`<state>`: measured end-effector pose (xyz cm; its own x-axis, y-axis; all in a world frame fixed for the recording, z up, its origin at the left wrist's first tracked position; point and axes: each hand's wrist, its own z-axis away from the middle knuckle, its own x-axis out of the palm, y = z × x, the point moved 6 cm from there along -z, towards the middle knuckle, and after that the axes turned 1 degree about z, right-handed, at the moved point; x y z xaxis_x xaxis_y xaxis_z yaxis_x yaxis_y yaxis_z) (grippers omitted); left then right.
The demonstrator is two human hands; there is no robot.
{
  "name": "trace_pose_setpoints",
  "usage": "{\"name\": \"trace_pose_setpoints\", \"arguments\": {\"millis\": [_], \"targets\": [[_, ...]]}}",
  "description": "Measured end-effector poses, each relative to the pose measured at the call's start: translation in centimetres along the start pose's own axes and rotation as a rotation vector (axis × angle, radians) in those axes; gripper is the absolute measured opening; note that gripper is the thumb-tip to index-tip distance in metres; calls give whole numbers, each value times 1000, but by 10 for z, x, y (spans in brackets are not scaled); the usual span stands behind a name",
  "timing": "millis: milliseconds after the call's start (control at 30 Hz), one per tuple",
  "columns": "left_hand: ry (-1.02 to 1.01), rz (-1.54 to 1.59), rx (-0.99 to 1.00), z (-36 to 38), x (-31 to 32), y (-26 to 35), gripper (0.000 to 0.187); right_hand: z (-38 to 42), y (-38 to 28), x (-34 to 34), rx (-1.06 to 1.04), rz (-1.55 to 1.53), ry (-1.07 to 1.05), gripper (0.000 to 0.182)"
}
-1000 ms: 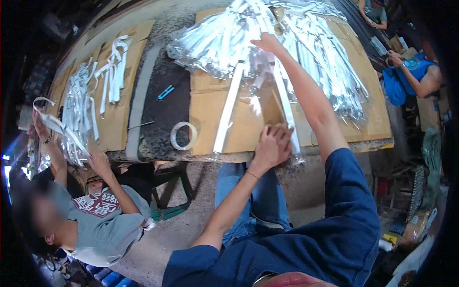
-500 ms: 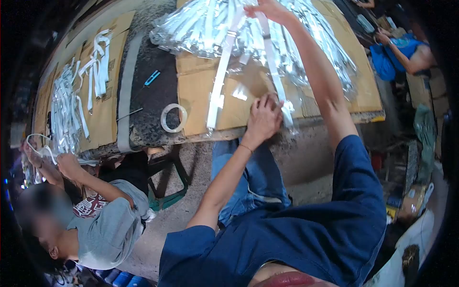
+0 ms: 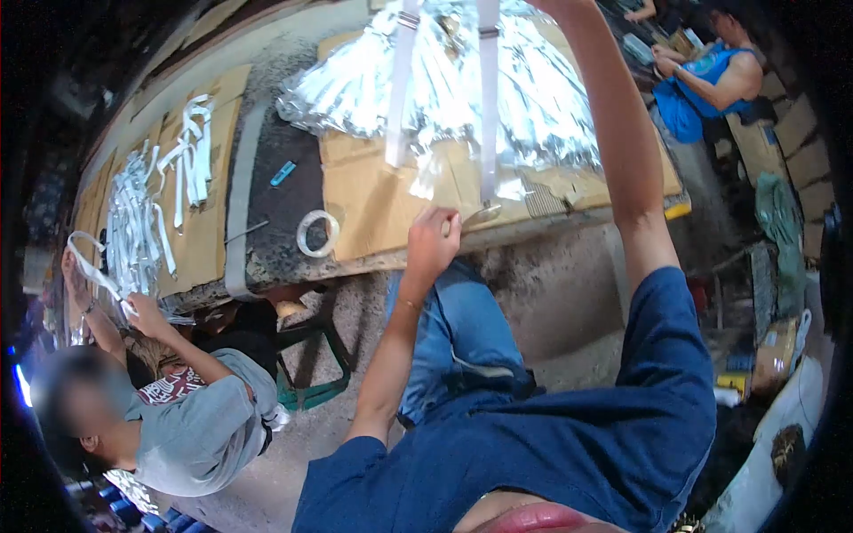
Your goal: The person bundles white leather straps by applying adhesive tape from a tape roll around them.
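Observation:
Two white straps with metal buckles, the left strap and the right strap, stretch up past the top of the view, their lower ends in clear plastic. My right hand is at the top edge; its fingers are cut off, so its hold is hidden. My left hand is by the table's front edge, just below the straps and apart from them. Its fingers are curled closed, and whatever may be in them is hidden. Behind the straps lies a spread pile of plastic-wrapped straps on cardboard.
A roll of tape, a blue cutter and a thin rod lie to the left. Farther left, a co-worker holds a white strap beside more straps. Another person sits at upper right. A green stool stands below the table.
My right hand has risen almost out of view, and the two straps have moved upward with it. My left hand has come off the right strap's lower end and moved left, its fingers now curled.

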<state>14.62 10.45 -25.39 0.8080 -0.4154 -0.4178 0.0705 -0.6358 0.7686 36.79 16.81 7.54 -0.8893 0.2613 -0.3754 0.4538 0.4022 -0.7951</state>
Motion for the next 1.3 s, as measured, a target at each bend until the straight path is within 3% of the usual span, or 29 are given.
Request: {"name": "trace_pose_setpoints", "arguments": {"millis": [200,433,500,600,667,767,833,1067,1133,1167,1200,1267,1300], "targets": [[29,-169,-97,-16,-1,-64,9,-45,8,13,-27,-451,63,33],[65,-217,-51,-20,2,-78,8,-101,-6,49,-167,-429,18,42],[61,-206,-94,-20,3,-80,10,-123,3,57,-214,-584,-82,44],[37,-158,-67,-26,0,-77,12,-159,40,50,-254,-612,-39,44],[24,-179,-80,-26,1,-76,13,-202,102,35,-177,-609,-56,42],[-10,-211,-86,-28,-1,-77,17,-266,244,6,-266,-609,-78,36],[-28,-228,-87,-29,-1,-81,18,-294,362,-14,39,-546,70,27],[-106,-234,-131,-32,-2,-78,27,-276,477,-29,195,-461,318,23],[-92,-188,-141,-31,-2,-80,29,-274,482,-39,312,854,191,43],[-94,-186,-146,-31,-3,-81,29,-266,486,-43,520,973,226,56],[-106,-201,-147,-32,-3,-81,28,-260,487,-35,523,977,220,56],[-108,-207,-159,-30,-1,-82,28,-248,464,-32,250,1079,629,56],[-98,-213,-135,-28,-2,-84,27,-248,460,-18,54,1083,602,65]]}}
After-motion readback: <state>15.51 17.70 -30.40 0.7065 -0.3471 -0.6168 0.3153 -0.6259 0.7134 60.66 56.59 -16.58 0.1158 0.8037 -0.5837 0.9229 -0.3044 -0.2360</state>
